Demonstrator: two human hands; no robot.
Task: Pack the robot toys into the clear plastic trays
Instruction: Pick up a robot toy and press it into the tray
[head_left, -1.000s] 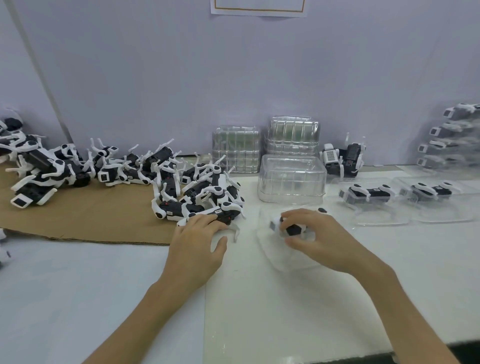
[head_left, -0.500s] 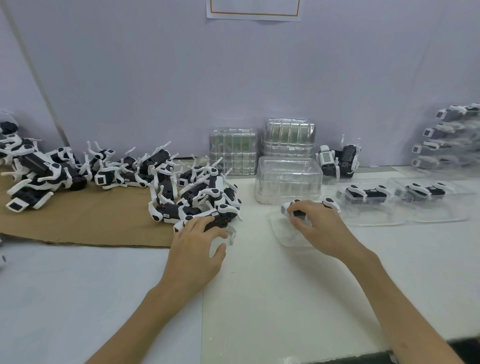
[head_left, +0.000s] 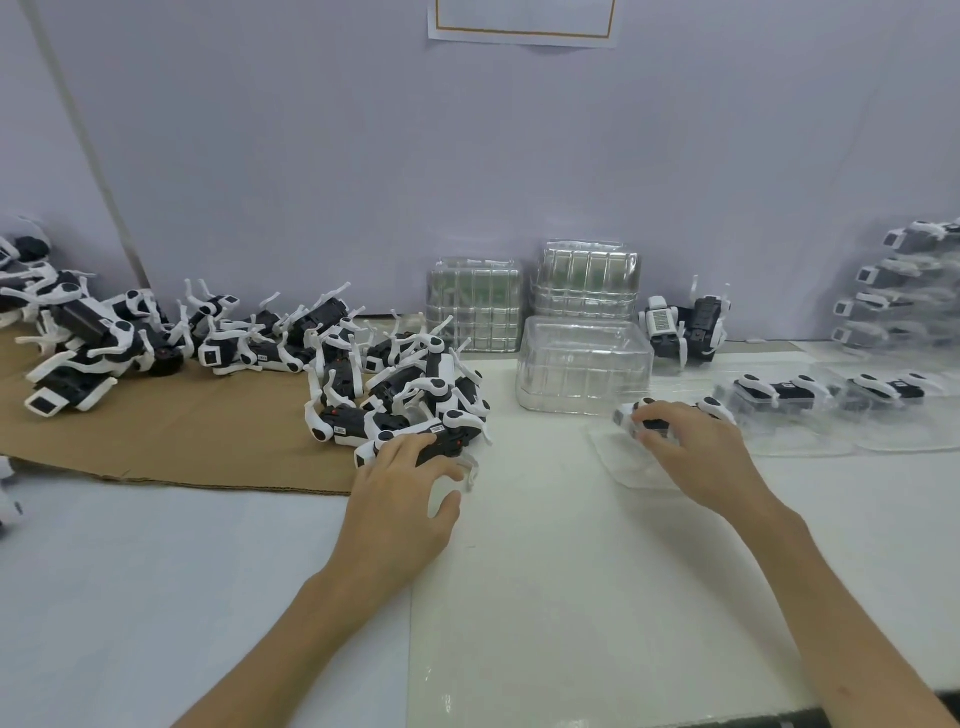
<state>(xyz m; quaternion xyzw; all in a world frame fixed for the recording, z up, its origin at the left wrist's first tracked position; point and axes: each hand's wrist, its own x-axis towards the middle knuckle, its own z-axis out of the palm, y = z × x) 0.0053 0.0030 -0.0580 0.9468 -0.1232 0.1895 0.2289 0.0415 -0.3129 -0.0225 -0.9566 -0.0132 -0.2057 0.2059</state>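
The right hand reaches forward over the white bench, its grip curled round the black body of a robot toy that sits at the far end of a clear tray lying flat on the bench. The left hand rests on the front toy of a pile of robot toys, at the edge of a cardboard sheet; its fingers lie over the toy's body and the thumb points off to the right, but I cannot tell whether this grip clasps the toy or only rests on it. Behind the clear tray stands a stack of empty trays, and to its right two packed trays lie side by side. One standing toy is near the wall.
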